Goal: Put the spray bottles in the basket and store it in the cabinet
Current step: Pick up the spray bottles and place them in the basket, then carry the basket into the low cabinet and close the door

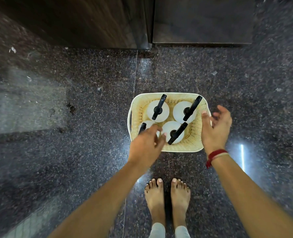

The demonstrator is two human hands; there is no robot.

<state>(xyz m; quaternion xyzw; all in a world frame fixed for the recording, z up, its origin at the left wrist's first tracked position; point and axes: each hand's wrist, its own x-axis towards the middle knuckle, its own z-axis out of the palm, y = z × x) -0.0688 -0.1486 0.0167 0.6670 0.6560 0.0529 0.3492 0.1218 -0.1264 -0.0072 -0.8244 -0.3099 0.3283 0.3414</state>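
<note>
A cream perforated basket (pixel 196 143) stands on the dark speckled floor (pixel 90 103), directly ahead of the person's bare feet (pixel 167 196). Between the two hands it holds four white spray bottles with black trigger heads, all upright: one far bottle (pixel 164 109) ahead of the left hand, another far bottle (pixel 180 110) toward the right hand, a near bottle (pixel 169 130) just beside the left hand's fingertips, and a fourth bottle (pixel 146 125) partly hidden under that hand. The left hand (pixel 145 148) reaches over the basket's near left corner, fingers loosely curled and holding nothing; motion blur makes it unclear whether it touches the rim. The right hand (pixel 215 128) hovers at the basket's right side, fingers spread and empty, thumb near the rim. A red thread band (pixel 214 156) circles the right wrist. Beyond both hands, across the floor, stand the dark wooden cabinet (pixel 84 23) fronts.
</note>
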